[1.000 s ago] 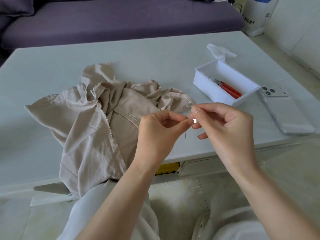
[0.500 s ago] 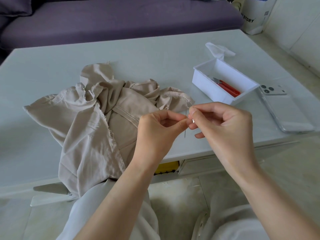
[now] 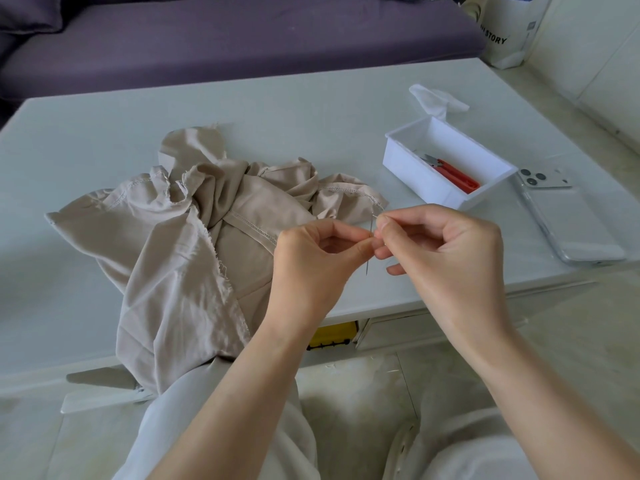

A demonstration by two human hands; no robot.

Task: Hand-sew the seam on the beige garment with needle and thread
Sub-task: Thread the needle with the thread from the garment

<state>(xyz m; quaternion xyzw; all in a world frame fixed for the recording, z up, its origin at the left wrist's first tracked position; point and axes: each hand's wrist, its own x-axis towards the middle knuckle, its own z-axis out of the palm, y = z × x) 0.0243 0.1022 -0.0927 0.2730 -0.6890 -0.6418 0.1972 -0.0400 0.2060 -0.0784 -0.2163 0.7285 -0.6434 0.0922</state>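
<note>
Leftmost, the garment (image 3: 180, 244) lies crumpled on the table (image 3: 311, 109), its raw edges and stitched seams showing and its lower part hanging over the near edge toward the person's lap. Just right of it, above the table's near edge, the left hand (image 3: 311, 268) has its thumb and forefinger clamped on the needle (image 3: 367, 265). The needle stands nearly upright, with its point down below the fingertips. Touching it from the other side, the right hand (image 3: 446, 258) has thumb and forefinger pressed together at the needle's upper end, the other fingers curled loosely beneath. I cannot tell whether they pinch thread, which is too fine to see. Further right stands a white box (image 3: 415, 161) with red snips (image 3: 457, 174) inside and a crumpled tissue (image 3: 436, 102) just behind it. A phone (image 3: 571, 230) lies face down beside the box, near the table's right edge.
</note>
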